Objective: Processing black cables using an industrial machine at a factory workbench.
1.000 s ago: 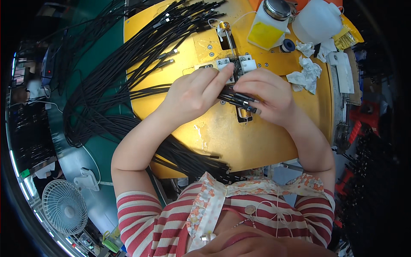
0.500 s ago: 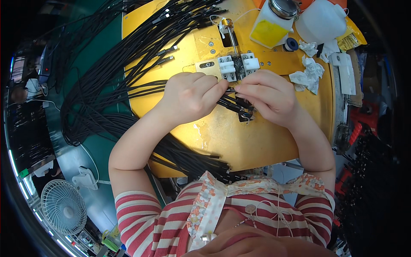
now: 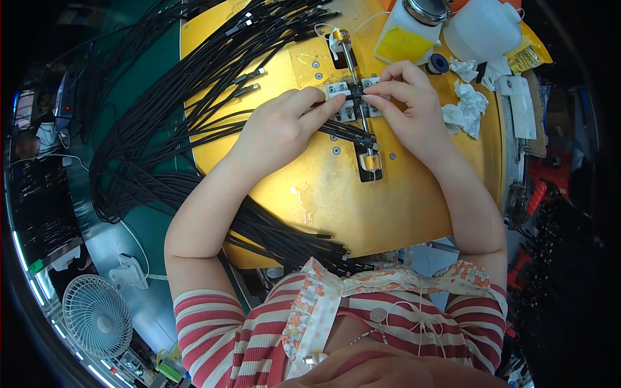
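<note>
The single black cable [image 3: 357, 95] sits between the two hands, at the small fixture with white blocks [image 3: 337, 89]; its tip is too small to make out clearly. Taking that cable as the clock's centre, with twelve at the top of the view, the left hand [image 3: 283, 123] lies at eight o'clock, thumb and forefinger pinching the cable near its end. A bundle of other black cables [image 3: 349, 131] passes beneath that hand, and its connector ends come out at about six o'clock, just below the fixture.

The right hand [image 3: 413, 107] is at three o'clock, its thumb and forefinger brought near each other right by the cable's tip; whether they grip it, I cannot tell. A metal rod [image 3: 351, 61] reaches from the fixture toward twelve o'clock.

On the gold desk [image 3: 349, 213], a large spread of black cables [image 3: 149, 129] fans out at nine o'clock. A steel-lidded jar [image 3: 406, 35] with a yellow label stands at one o'clock, a white jug [image 3: 482, 29] at two, and crumpled tissue [image 3: 471, 107] at three, near the right hand.
</note>
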`<act>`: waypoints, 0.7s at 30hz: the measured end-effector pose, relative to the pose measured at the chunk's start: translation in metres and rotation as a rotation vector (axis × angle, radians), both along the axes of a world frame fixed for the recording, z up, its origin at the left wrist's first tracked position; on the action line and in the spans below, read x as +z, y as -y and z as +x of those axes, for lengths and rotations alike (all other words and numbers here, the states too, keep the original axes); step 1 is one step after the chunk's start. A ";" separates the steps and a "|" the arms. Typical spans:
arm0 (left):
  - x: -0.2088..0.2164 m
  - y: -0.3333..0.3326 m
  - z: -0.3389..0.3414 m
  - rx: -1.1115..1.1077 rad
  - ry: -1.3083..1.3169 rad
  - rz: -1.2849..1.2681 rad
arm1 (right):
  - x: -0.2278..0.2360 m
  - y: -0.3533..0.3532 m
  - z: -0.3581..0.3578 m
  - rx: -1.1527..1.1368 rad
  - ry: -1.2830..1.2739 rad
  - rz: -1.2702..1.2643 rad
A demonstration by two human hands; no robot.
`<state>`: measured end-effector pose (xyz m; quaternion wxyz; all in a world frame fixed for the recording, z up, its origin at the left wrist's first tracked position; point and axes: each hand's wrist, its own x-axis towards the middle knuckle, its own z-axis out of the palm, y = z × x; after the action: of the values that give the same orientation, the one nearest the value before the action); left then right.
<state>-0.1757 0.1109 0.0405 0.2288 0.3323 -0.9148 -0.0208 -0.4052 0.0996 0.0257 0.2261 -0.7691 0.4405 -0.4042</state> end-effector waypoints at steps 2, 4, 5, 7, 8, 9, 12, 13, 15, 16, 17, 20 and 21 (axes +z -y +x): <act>0.000 0.000 0.000 0.003 -0.002 0.042 | 0.001 -0.001 -0.001 0.002 -0.041 -0.041; 0.002 -0.001 0.000 0.010 0.001 0.082 | 0.003 -0.002 -0.003 0.007 -0.079 -0.084; 0.002 -0.001 -0.001 0.006 -0.017 0.109 | 0.004 -0.003 -0.004 0.024 -0.152 -0.174; 0.002 0.000 -0.001 0.005 -0.032 0.136 | 0.006 -0.003 -0.004 0.043 -0.223 -0.264; 0.000 0.000 -0.001 0.003 -0.032 0.141 | 0.006 -0.004 -0.004 0.063 -0.269 -0.283; 0.002 0.000 -0.001 -0.002 -0.033 0.142 | 0.010 -0.005 -0.005 0.079 -0.316 -0.305; 0.005 0.000 -0.003 -0.002 -0.034 0.136 | 0.016 -0.005 -0.006 0.103 -0.410 -0.353; 0.005 0.000 -0.003 -0.002 -0.032 0.135 | 0.016 -0.005 -0.007 0.103 -0.408 -0.354; 0.004 0.001 -0.004 -0.001 -0.016 0.125 | 0.016 -0.006 -0.008 0.114 -0.489 -0.418; 0.003 0.001 -0.005 -0.002 -0.016 0.125 | 0.016 -0.005 -0.009 0.112 -0.489 -0.418; 0.003 0.002 -0.006 -0.003 -0.017 0.134 | 0.016 -0.005 -0.011 0.124 -0.466 -0.399; -0.001 0.002 -0.002 -0.001 -0.009 0.128 | 0.022 -0.009 -0.014 0.253 -0.296 -0.218; -0.002 0.002 -0.001 0.001 -0.003 0.114 | 0.024 -0.012 -0.015 0.367 -0.151 -0.053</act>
<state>-0.1772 0.1088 0.0381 0.2109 0.3450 -0.9116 -0.0735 -0.4207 0.1114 0.0499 0.2421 -0.8703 0.2978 -0.3087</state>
